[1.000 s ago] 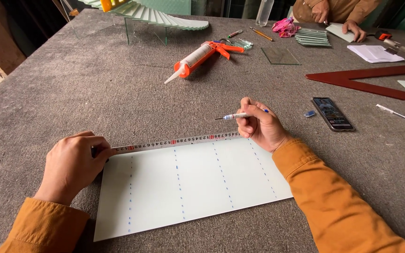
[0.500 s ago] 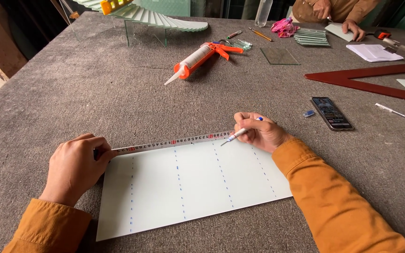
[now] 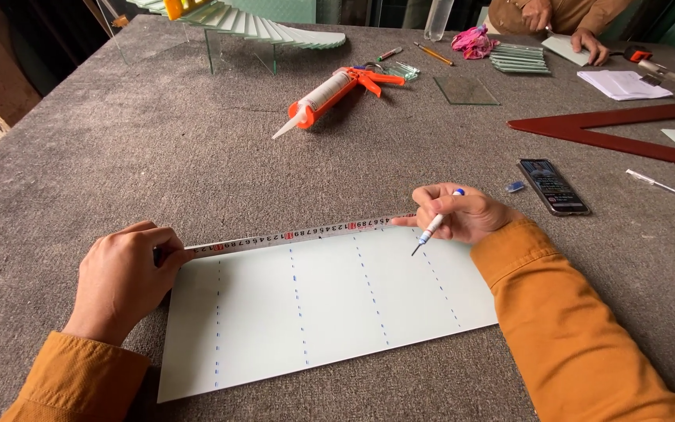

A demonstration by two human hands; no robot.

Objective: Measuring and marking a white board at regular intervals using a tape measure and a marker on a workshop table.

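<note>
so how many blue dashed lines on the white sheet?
4, all on the white sheet: one nearest the left hand, two across the middle, one by the pen tip under the right hand. None look hidden.

Glass workshop: big felt-covered bench (image 3: 119, 141) w/ cut glass panes (image 3: 519, 59), orange caulk gun (image 3: 330, 90), red set square (image 3: 619, 133), fanned glass sculpture (image 3: 259, 27), another worker's hands (image 3: 587, 43) at far end

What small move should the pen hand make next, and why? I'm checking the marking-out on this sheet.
Probably lower the pen tip onto the pale sheet beside the tape measure and make a mark. The right hand pins the tape's far end with a finger, the left hand holds the other end, and the tip hangs just over the rightmost dashed line.
</note>
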